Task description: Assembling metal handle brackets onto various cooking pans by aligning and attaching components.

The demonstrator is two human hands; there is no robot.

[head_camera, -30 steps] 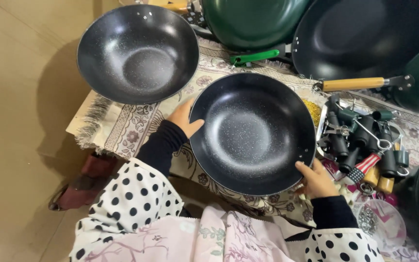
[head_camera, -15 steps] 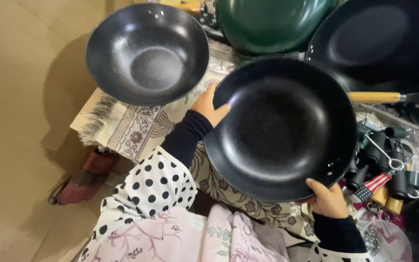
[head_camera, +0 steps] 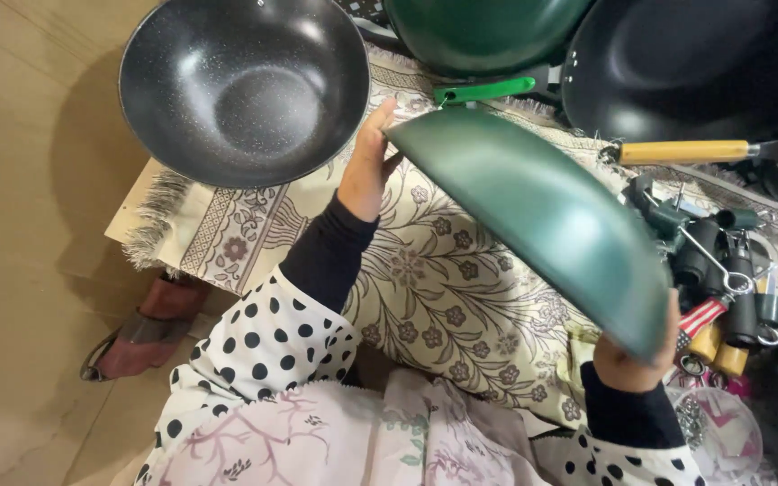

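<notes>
I hold a wok (head_camera: 542, 211) tilted up on edge over the patterned cloth (head_camera: 443, 288), its green outer shell facing me and its dark inside turned away. My left hand (head_camera: 366, 162) grips its upper left rim. My right hand (head_camera: 628, 360) holds the lower right rim from beneath, fingers mostly hidden by the wok. A second wok (head_camera: 245, 85), black and speckled inside, rests on the cloth at the upper left, close to my left hand.
A green wok (head_camera: 483, 31) with a green handle (head_camera: 483, 90) and a black wok (head_camera: 695, 63) with a wooden handle (head_camera: 686, 151) lie at the back. A pile of loose handles and screws (head_camera: 722, 279) sits at the right. A sandal (head_camera: 141, 328) lies on the floor.
The wok lay flat with its black inside up; both hands lifted it and tipped it over, so its green underside now faces me. The camera view shifted left.
</notes>
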